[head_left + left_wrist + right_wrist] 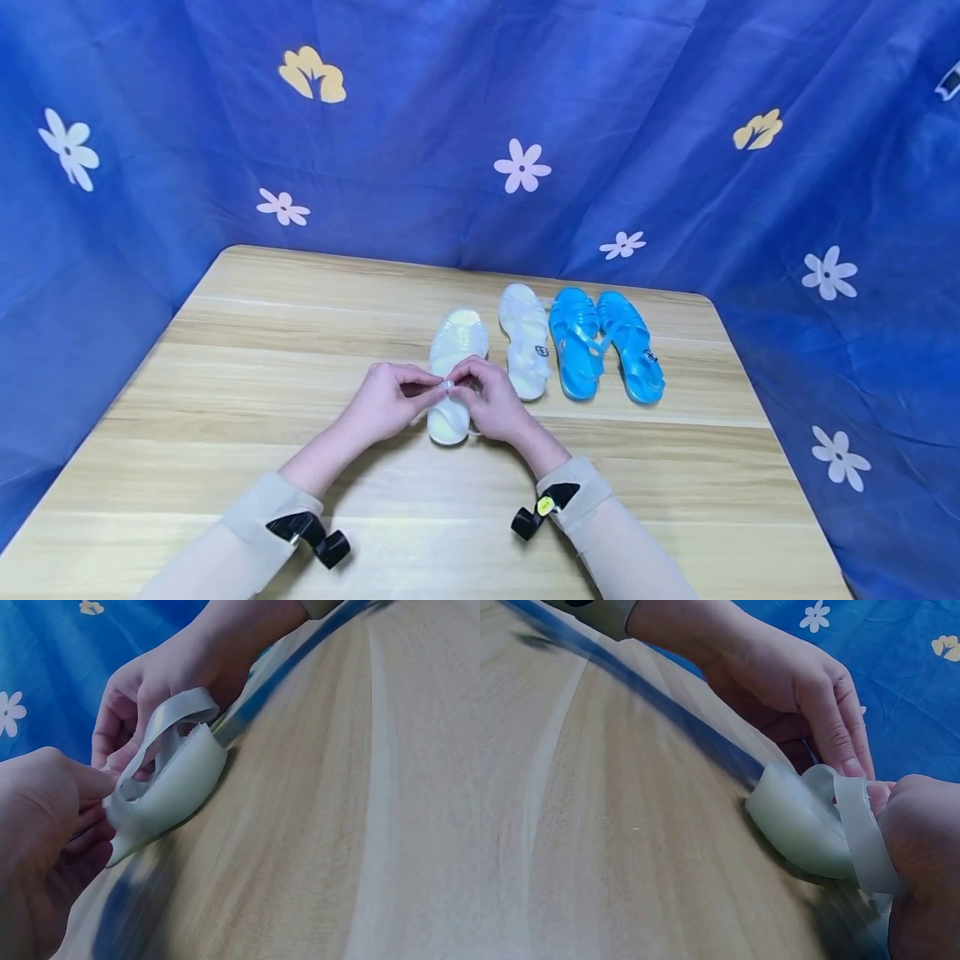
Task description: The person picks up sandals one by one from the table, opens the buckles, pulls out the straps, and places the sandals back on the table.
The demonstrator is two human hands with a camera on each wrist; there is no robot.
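A white jelly sandal lies on the table with its toe end pointing away from me. Over its middle my left hand and right hand meet, thumbs and fingertips pinching the sandal's ankle strap by its fastening. That strap rises in a loop above the heel of the sandal in the left wrist view. Fingers cover most of the fastening. To the right of the hands lies a second white sandal, its strap running across it with a dark buckle.
Two blue jelly sandals lie side by side right of the white ones. All rest on a wood-grain table, with a blue flowered curtain around its back and sides. Each forearm carries a black wrist camera.
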